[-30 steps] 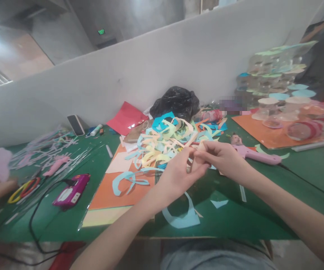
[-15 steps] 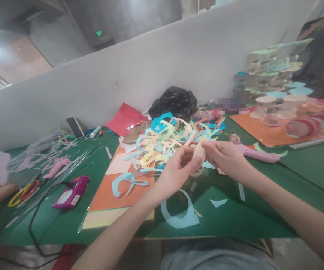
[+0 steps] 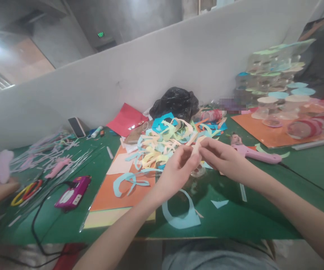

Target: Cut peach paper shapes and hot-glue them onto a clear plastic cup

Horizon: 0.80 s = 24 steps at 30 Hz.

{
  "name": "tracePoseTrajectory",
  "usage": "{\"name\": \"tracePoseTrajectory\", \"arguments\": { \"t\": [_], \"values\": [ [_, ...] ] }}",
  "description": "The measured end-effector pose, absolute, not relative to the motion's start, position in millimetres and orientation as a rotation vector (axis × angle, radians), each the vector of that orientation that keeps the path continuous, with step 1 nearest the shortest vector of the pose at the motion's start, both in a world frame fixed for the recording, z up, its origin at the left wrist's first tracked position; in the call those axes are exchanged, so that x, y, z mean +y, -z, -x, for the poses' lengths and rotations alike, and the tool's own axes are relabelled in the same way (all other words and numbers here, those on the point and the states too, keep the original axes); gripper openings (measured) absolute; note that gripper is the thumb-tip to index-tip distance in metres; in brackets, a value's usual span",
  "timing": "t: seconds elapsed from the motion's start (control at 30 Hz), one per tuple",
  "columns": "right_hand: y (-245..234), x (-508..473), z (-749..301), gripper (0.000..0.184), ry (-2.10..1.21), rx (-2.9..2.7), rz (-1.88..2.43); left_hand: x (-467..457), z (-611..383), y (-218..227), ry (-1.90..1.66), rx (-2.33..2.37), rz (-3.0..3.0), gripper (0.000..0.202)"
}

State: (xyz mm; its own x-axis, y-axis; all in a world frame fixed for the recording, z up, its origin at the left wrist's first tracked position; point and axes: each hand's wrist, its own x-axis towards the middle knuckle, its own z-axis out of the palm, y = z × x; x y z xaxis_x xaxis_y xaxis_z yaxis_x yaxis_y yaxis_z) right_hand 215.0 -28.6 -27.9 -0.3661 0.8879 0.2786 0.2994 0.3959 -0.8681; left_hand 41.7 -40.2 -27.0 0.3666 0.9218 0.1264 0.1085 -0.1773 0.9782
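Note:
Over the middle of the table, a small pale peach piece of paper (image 3: 197, 146) is pinched between both hands. My left hand (image 3: 180, 167) is closed on its lower left side. The fingers of my right hand (image 3: 219, 154) are closed at its right edge. Part of the paper is hidden by the fingers. Just below the hands is a clear plastic piece (image 3: 199, 172), partly covered. Curled paper strips (image 3: 153, 153) in yellow, green, peach and blue lie heaped behind my left hand. A pink glue gun (image 3: 259, 154) rests to the right of my right hand.
Another person's hand (image 3: 0, 189) holds a lilac shape at far left, near scissors (image 3: 28, 193) and a purple power box (image 3: 73, 193). Clear cups with paper discs (image 3: 276, 95) are stacked at right. A blue paper offcut (image 3: 181, 217) lies in front; a black bag (image 3: 174, 103) stands behind.
My fingers have shifted slightly on the peach paper, and it leans a little more to the right. The view has moved slightly. Other things on the table lie as before.

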Motion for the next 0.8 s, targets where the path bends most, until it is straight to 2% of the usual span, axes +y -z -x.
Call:
{"name": "tracePoseTrajectory", "arguments": {
  "t": [0.17,0.4,0.57,0.8],
  "values": [
    [25.6,-32.0,-218.3,0.027,-0.919,-1.932,1.047,-41.9,-38.6,22.0,-0.967,1.067,-1.736,0.027],
    [28.5,-26.2,-226.0,0.024,-0.808,-1.743,1.238,-32.0,-25.8,13.7,-1.046,1.301,-1.836,0.032],
    [41.2,-18.4,-229.4,0.018,-0.865,-1.788,1.476,-31.8,-15.4,15.8,-0.843,1.325,-1.788,0.03],
    [47.9,-19.2,-230.2,0.019,-0.907,-1.957,1.653,-30.8,-6.4,29.0,-0.602,1.374,-1.82,0.035]
  ]
}}
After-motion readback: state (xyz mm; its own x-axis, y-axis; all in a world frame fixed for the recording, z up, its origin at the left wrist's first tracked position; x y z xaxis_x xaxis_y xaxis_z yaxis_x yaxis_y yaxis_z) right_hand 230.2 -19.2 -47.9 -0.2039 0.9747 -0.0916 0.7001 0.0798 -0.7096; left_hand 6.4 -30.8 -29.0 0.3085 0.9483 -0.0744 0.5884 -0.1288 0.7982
